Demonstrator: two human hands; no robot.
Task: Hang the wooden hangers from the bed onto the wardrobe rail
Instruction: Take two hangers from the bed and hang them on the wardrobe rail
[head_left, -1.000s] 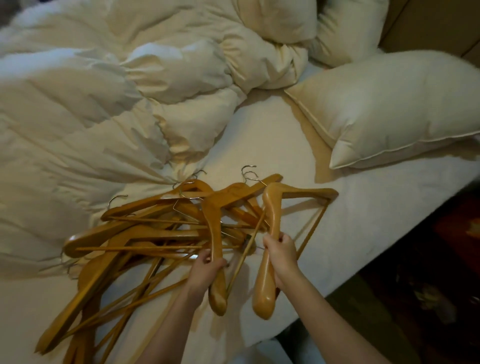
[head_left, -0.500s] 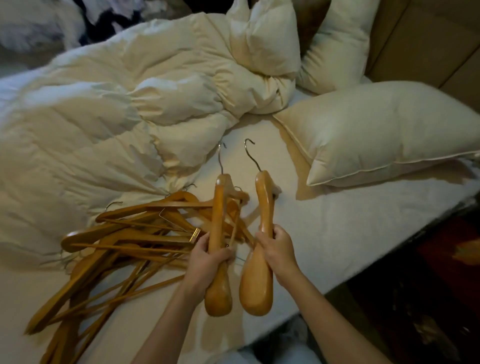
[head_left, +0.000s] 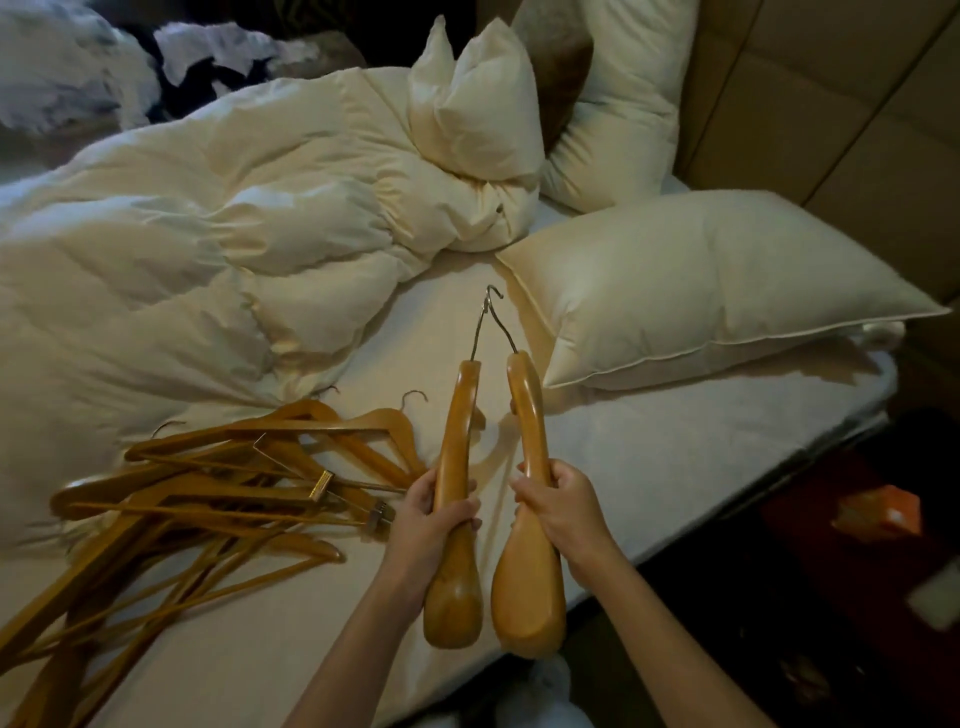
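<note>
I hold two wooden hangers edge-on above the bed (head_left: 675, 457). My left hand (head_left: 431, 519) grips the arm of the left hanger (head_left: 457, 431). My right hand (head_left: 558, 506) grips the arm of the right hanger (head_left: 527, 415). Both are raised off the sheet, and their metal hooks (head_left: 491, 317) cross at the tips, pointing away from me. A pile of several more wooden hangers (head_left: 208, 483) lies tangled on the sheet to the left of my hands. The wardrobe rail is not in view.
A crumpled cream duvet (head_left: 208, 260) covers the bed's left and far side. A large pillow (head_left: 701, 291) lies at the right, with more pillows (head_left: 623, 104) behind against the headboard (head_left: 831, 104). Dark floor with an orange object (head_left: 878, 512) lies right of the bed.
Both hands lifted a hanger each out of the pile and turned them upright. The two hangers have come closer, so their hooks now cross. The view has tilted up.
</note>
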